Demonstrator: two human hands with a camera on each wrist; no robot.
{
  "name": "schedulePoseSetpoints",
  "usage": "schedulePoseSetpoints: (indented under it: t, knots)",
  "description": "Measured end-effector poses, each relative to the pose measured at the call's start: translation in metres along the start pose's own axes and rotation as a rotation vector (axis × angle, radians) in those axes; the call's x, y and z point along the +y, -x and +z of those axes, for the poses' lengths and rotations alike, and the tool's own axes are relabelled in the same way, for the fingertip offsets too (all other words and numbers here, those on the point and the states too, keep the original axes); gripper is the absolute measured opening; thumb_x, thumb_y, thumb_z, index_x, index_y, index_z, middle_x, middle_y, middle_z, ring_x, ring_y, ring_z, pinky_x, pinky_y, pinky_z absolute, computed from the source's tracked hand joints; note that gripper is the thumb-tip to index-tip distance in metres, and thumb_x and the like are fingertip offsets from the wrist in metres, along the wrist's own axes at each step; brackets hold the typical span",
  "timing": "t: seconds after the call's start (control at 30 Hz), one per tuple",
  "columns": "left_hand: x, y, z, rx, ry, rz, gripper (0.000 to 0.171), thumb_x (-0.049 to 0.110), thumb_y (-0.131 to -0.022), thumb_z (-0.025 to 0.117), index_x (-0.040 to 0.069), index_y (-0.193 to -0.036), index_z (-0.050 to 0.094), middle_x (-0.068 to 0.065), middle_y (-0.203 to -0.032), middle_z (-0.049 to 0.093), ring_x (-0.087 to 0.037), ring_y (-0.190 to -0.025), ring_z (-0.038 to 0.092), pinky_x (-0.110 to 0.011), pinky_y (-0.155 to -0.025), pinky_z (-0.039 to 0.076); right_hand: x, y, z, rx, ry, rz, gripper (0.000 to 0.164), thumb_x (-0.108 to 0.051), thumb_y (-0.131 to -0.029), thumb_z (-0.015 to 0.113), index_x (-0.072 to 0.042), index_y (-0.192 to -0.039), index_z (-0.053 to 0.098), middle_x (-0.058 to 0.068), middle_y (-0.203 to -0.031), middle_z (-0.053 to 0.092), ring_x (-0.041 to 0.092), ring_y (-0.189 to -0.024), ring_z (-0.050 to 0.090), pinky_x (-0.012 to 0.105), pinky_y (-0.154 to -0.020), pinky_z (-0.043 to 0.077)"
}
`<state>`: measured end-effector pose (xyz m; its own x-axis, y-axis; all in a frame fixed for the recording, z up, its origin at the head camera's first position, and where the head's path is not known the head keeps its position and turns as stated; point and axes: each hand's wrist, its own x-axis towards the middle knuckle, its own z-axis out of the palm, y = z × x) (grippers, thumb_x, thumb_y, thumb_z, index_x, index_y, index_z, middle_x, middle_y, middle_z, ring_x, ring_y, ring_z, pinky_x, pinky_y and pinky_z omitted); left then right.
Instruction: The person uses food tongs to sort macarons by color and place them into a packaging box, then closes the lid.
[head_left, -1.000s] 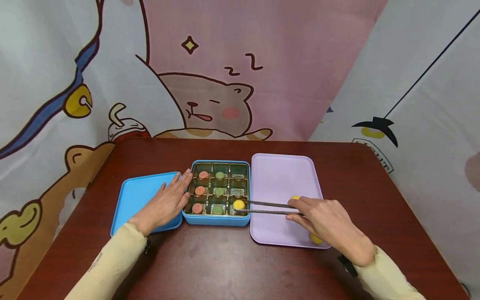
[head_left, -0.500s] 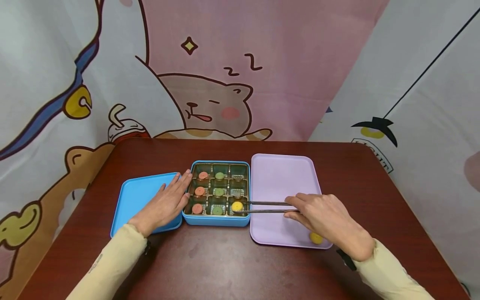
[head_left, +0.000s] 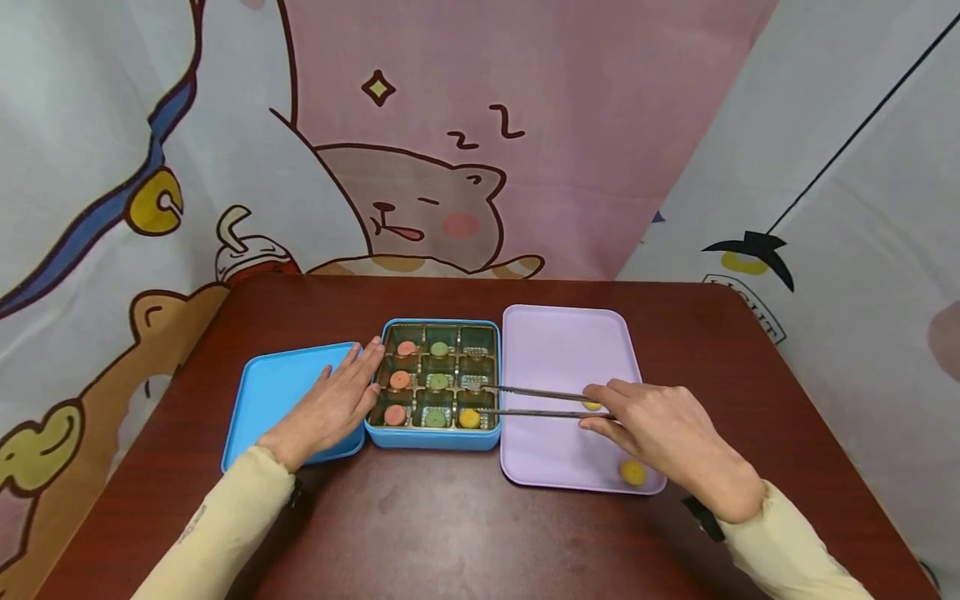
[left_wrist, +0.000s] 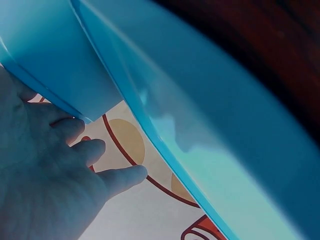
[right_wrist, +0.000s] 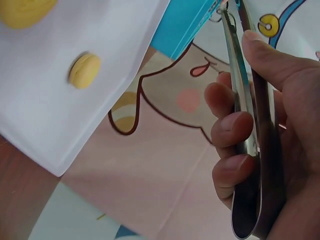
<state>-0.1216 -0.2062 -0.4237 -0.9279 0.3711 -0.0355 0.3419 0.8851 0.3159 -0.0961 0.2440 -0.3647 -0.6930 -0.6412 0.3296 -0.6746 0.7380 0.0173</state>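
Note:
My right hand [head_left: 660, 437] grips metal tongs [head_left: 540, 412], fingers curled round them in the right wrist view. The tongs' tips stand apart over the right side of the blue box [head_left: 435, 439]. A yellow macaron [head_left: 469, 418] lies in the front right compartment, beside the lower tip; whether they touch I cannot tell. Pink macarons [head_left: 400, 380] fill the left column and green macarons [head_left: 438, 381] the middle one. With fingers extended, my left hand [head_left: 330, 404] rests along the box's left wall, partly above the blue lid [head_left: 273, 400].
Right of the box lies a lilac tray [head_left: 566, 350] with a yellow macaron [head_left: 632, 472] near its front right corner and another yellow macaron [head_left: 592, 405] partly behind the right hand. Beneath everything is a dark brown table [head_left: 420, 517], with a cartoon cloth [head_left: 600, 125] behind it.
The tongs have spread and let go of the yellow macaron, which sits slightly lower and further left in the front right compartment. My left hand stays in place.

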Motion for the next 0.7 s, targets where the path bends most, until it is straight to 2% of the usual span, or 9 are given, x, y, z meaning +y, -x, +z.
schedulePoseSetpoints:
  t: [0.1, 0.17, 0.23, 0.27, 0.33, 0.4, 0.7]
  knots:
    - [0.000, -0.001, -0.001, -0.005, 0.005, -0.006, 0.063, 0.033, -0.113, 0.037, 0.007, -0.166, 0.017, -0.011, -0.173, 0.013, -0.040, -0.157, 0.013, -0.072, -0.117, 0.019, 0.007, 0.008, -0.001, 0.027, -0.009, 0.042, 0.047, -0.058, -0.097, 0.064, -0.014, -0.108, 0.075, -0.010, -0.076, 0.065, 0.000, -0.054, 0.045, 0.019, -0.043, 0.032]
    - [-0.001, -0.001, -0.001, -0.013, 0.006, -0.007, 0.063, 0.034, -0.113, 0.037, 0.007, -0.166, 0.016, -0.011, -0.173, 0.012, -0.040, -0.158, 0.012, -0.072, -0.117, 0.018, 0.011, 0.015, -0.002, 0.035, -0.010, 0.083, 0.056, -0.065, -0.099, 0.054, -0.014, -0.109, 0.075, -0.010, -0.077, 0.065, 0.000, -0.055, 0.044, 0.019, -0.043, 0.032]
    - [0.000, -0.001, -0.001, -0.018, 0.006, -0.008, 0.063, 0.034, -0.113, 0.037, 0.007, -0.167, 0.016, -0.010, -0.173, 0.012, -0.039, -0.158, 0.011, -0.072, -0.117, 0.018, 0.016, 0.022, -0.003, 0.040, -0.009, 0.131, 0.054, -0.063, -0.098, 0.059, -0.013, -0.109, 0.075, -0.011, -0.077, 0.063, -0.001, -0.055, 0.042, 0.020, -0.044, 0.031]
    - [-0.001, -0.001, -0.002, -0.021, 0.007, -0.010, 0.064, 0.034, -0.113, 0.037, 0.007, -0.167, 0.016, -0.010, -0.173, 0.012, -0.038, -0.158, 0.011, -0.072, -0.118, 0.018, 0.018, 0.025, -0.004, 0.043, -0.008, 0.153, 0.050, -0.059, -0.096, 0.065, -0.013, -0.110, 0.075, -0.011, -0.078, 0.063, -0.001, -0.055, 0.041, 0.020, -0.043, 0.031]
    - [0.000, -0.001, -0.001, -0.019, 0.006, -0.007, 0.063, 0.034, -0.113, 0.037, 0.007, -0.167, 0.016, -0.010, -0.173, 0.012, -0.039, -0.158, 0.011, -0.072, -0.117, 0.018, 0.022, 0.032, -0.004, 0.053, -0.013, 0.190, 0.042, -0.047, -0.089, 0.079, -0.012, -0.111, 0.075, -0.010, -0.081, 0.065, 0.000, -0.055, 0.040, 0.021, -0.043, 0.031]
    - [0.000, -0.001, -0.001, -0.018, 0.009, -0.004, 0.063, 0.034, -0.113, 0.038, 0.007, -0.167, 0.016, -0.010, -0.173, 0.012, -0.039, -0.158, 0.011, -0.072, -0.118, 0.017, 0.027, 0.040, -0.004, 0.066, -0.019, 0.222, 0.040, -0.036, -0.082, 0.086, -0.013, -0.112, 0.075, -0.009, -0.083, 0.066, 0.001, -0.055, 0.041, 0.022, -0.043, 0.031]
    - [0.000, 0.000, 0.000, -0.016, 0.013, -0.004, 0.063, 0.033, -0.113, 0.037, 0.008, -0.167, 0.016, -0.010, -0.173, 0.012, -0.039, -0.158, 0.011, -0.072, -0.118, 0.017, 0.049, 0.069, 0.000, 0.048, -0.034, 0.339, 0.047, -0.033, -0.080, 0.090, -0.013, -0.118, 0.073, 0.002, -0.094, 0.074, 0.007, -0.059, 0.050, 0.026, -0.045, 0.037]
